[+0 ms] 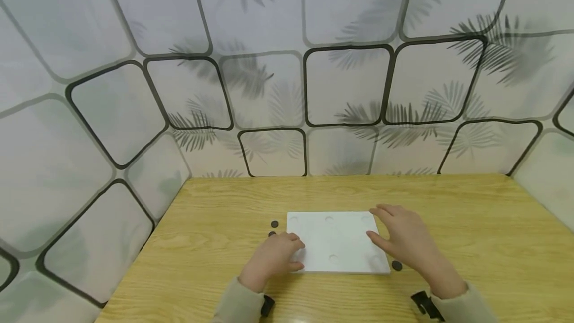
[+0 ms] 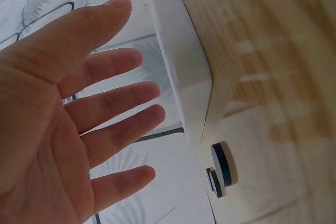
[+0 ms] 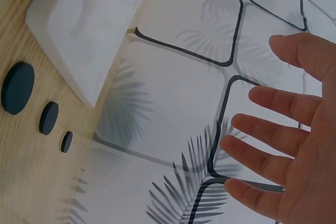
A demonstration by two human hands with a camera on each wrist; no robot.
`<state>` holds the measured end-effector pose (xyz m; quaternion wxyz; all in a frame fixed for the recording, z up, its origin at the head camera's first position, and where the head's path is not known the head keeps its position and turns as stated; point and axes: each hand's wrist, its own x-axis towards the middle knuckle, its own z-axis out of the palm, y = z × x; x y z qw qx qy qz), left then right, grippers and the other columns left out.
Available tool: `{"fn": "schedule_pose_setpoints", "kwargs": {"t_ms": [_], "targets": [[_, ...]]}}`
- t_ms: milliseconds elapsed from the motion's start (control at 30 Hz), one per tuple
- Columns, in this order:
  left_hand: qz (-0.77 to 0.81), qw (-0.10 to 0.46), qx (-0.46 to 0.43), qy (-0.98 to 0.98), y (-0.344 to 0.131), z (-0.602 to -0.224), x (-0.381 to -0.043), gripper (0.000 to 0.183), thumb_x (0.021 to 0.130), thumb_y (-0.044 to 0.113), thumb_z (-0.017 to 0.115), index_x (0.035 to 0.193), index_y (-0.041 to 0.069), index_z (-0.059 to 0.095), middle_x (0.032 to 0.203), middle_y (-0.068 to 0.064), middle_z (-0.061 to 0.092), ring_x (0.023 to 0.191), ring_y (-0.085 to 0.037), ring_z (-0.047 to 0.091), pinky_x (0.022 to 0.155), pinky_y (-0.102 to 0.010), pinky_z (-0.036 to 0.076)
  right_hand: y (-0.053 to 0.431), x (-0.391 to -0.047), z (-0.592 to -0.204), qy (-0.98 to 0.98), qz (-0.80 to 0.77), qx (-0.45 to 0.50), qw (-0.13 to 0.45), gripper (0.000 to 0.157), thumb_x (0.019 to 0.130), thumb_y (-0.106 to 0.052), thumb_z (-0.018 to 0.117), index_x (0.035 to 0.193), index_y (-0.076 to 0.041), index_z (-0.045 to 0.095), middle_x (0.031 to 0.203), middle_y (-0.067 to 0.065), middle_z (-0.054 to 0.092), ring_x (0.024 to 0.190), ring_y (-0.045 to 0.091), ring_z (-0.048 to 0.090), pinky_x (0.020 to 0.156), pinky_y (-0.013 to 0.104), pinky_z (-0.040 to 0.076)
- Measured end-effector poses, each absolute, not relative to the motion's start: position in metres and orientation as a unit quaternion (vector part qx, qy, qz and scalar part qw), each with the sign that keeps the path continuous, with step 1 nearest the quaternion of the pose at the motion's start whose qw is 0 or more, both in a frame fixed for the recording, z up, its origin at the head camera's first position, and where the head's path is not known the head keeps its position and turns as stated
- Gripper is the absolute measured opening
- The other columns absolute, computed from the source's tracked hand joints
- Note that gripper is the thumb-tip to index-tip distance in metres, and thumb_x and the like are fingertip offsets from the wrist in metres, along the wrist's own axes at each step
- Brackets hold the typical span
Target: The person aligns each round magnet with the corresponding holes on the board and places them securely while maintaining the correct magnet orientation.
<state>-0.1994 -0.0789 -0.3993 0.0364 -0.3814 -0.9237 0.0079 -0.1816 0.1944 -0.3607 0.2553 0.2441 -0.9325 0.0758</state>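
Observation:
A white rectangular board with several shallow round recesses lies flat on the wooden table. My left hand is over its left edge, with fingers apart and nothing held; in the left wrist view the palm and spread fingers of that left hand show beside the white board. Over the board's right edge is my right hand. Its fingers are extended and empty in the right wrist view. Small black discs lie alongside: one disc left of the board, another disc at its right.
The wooden table reaches back to a pale curtain patterned with dark rounded outlines and grey leaves, which also runs down the left and right sides. In the right wrist view three black discs stand in a row, the largest-looking disc nearest the camera.

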Motion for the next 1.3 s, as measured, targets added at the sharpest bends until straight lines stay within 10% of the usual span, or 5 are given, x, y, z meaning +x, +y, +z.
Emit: {"fn": "schedule_pose_setpoints", "kwargs": {"t_ms": [1300], "targets": [[0.007, -0.003, -0.365, -0.931, -0.075, -0.402, -0.196, 0.025, 0.063, 0.033, 0.063, 0.081, 0.016, 0.06, 0.087, 0.004, 0.05, 0.071, -0.01, 0.047, 0.057, -0.02, 0.039, 0.253, -0.258, -0.386, -0.974, 0.022, 0.226, 0.02, 0.028, 0.067, -0.025, 0.061, 0.088, -0.007, 0.056, 0.085, 0.007, 0.051, 0.069, 0.02, 0.05, 0.053, 0.034, 0.041]]}}
